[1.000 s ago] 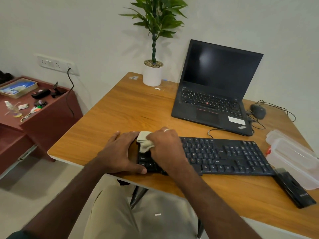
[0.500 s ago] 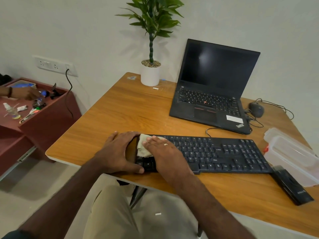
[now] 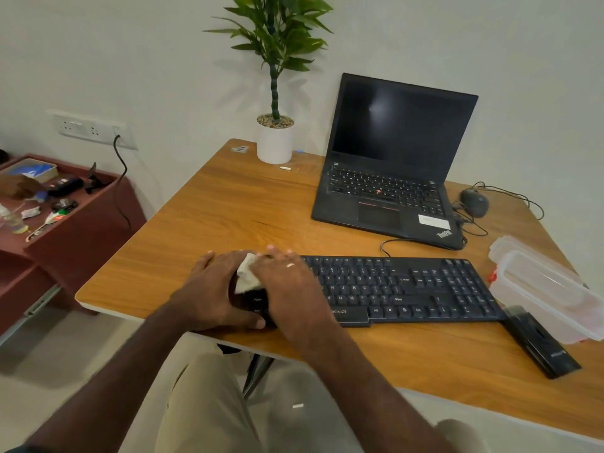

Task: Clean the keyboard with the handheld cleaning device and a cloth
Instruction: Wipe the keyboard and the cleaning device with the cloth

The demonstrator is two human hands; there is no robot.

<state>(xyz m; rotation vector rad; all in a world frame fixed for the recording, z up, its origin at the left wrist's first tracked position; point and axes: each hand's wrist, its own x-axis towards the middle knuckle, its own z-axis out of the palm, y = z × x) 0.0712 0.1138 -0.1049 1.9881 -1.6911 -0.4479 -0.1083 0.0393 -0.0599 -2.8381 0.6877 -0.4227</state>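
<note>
Keyboard [image 3: 402, 289] first, since I place everything else by it: black, lying flat along the near side of the desk [image 3: 228, 217]. On its front edge I can read "RONICS", the start of the word hidden by the right wrist; on the left keys "Ctrl" shows, and "Alt" right of the space bar. Behind it stands an open laptop [image 3: 392, 165], screen dark, with "ThinkPad" on its near right corner and a white sticker beside that, too blurred for me to read. A cable runs from the keyboard's back edge towards the laptop.

I see the right hand [image 3: 287, 286] flat on the keyboard's left end, fingers straight and spread, pressing a pale cloth [image 3: 246, 279] onto the keys; a ring shows on one finger. The left hand [image 3: 212, 289] lies against the keyboard's left edge, fingers extended, thumb along the front corner. It steadies rather than clutches, touching the cloth's left side.

Touching the keyboard's right front corner lies a black device [image 3: 539, 341], slanted; it carries small white lettering I cannot make out. Just right of the keyboard sit clear plastic boxes [image 3: 539, 282] with a red clip. Right of the laptop, behind the keyboard, is a mouse [image 3: 474, 201] with its cord looped. Far behind the keyboard's left end stands a plant [image 3: 275, 138] in a white pot. Well to the left, off the desk, a red cabinet [image 3: 75, 230] holds small clutter, below a wall socket [image 3: 91, 129] with a cord plugged in.
</note>
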